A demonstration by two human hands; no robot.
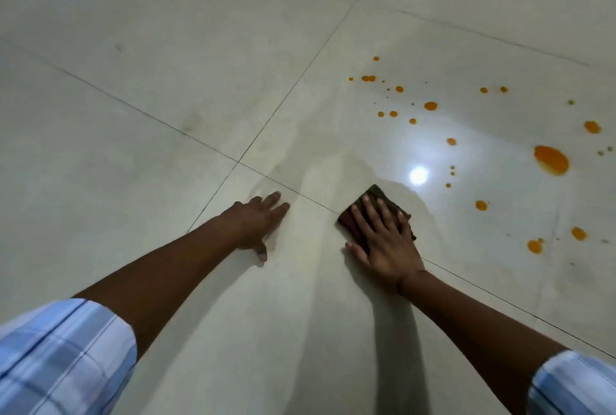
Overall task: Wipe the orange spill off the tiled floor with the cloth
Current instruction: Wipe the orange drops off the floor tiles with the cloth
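Floor (166, 114): pale tiles, glossy.
Spill (551, 160): orange drops, far right, well apart from cloth.
Cloth (376, 196): dark, flat on floor under R hand (383, 241), fingers spread, pressing, not gripping.
L hand (258, 223): flat, empty, on tile.

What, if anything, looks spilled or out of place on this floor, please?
Orange liquid drops lie scattered over the glossy pale tiled floor, right of the dark folded cloth under the right hand; none wiped there yet.
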